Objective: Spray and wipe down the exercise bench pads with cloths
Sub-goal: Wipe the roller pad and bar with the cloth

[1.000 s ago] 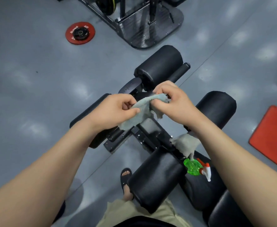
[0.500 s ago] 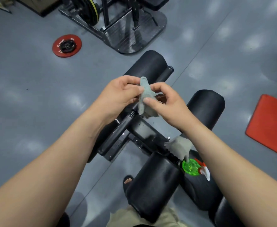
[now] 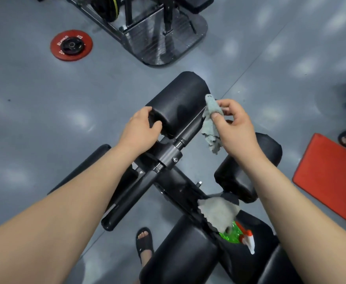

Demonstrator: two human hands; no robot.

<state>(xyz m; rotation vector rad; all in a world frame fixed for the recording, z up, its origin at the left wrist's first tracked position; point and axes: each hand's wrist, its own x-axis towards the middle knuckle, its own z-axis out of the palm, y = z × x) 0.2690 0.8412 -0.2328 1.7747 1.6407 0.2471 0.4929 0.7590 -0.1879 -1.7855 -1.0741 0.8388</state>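
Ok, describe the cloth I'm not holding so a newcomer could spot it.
Find the black exercise bench on the grey floor. At its near end, a crumpled grey cloth lies over a green spray bottle. Unlike the hanging cloth in the right hand, nobody holds it.

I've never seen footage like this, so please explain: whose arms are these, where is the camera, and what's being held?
These are a person's two bare arms, filmed by a camera worn on their head, looking down. Below is a black gym bench on a grey floor. The left hand grips the end of a black roller pad. The right hand pinches a grey cloth that hangs beside that pad. Nearer the person, a second grey cloth lies on the bench, partly covering a green spray bottle. A red weight plate and a red mat lie on the floor.
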